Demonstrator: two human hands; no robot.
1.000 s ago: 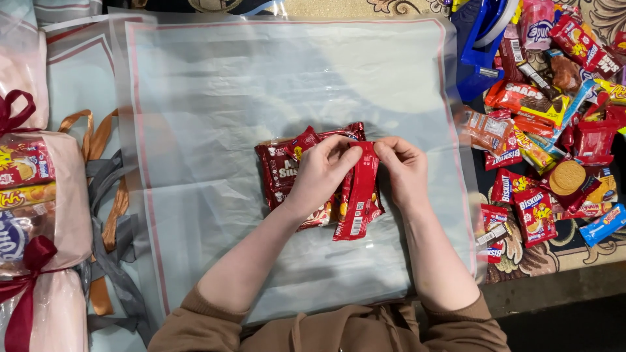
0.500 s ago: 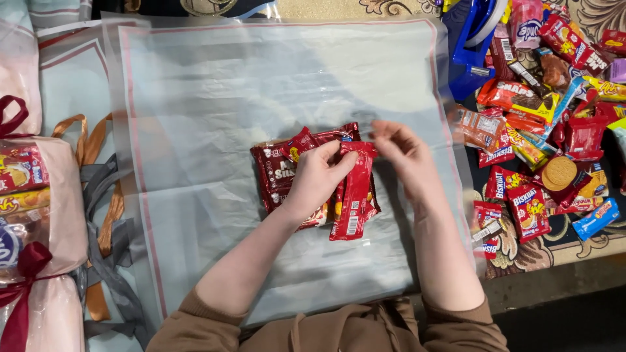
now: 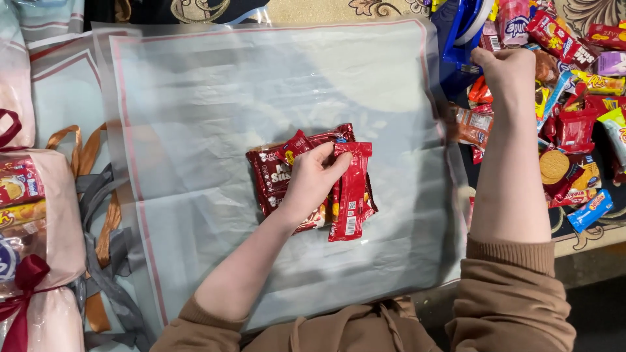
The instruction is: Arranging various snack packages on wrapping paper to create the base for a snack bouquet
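A small stack of dark red snack packets (image 3: 267, 176) lies in the middle of a clear, pink-edged cellophane sheet (image 3: 261, 85). A long red packet (image 3: 352, 195) leans against the stack's right side. My left hand (image 3: 310, 182) rests on top of the stack, fingers curled over the packets and touching the long one. My right hand (image 3: 508, 72) is stretched out to the upper right, over a heap of mixed snack packets (image 3: 580, 124). Its fingers are curled at the heap's edge next to a blue object (image 3: 456, 32); what they grip is hidden.
Wrapped bundles of snacks (image 3: 39, 215) tied with a dark red ribbon (image 3: 29, 274) lie at the left edge. Grey and orange ribbons (image 3: 98, 215) trail beside them. A round biscuit (image 3: 554, 164) shows in the heap. The table edge runs along the lower right.
My right hand left the red packets and moved up and right to the snack heap. My left hand stayed on the stack.
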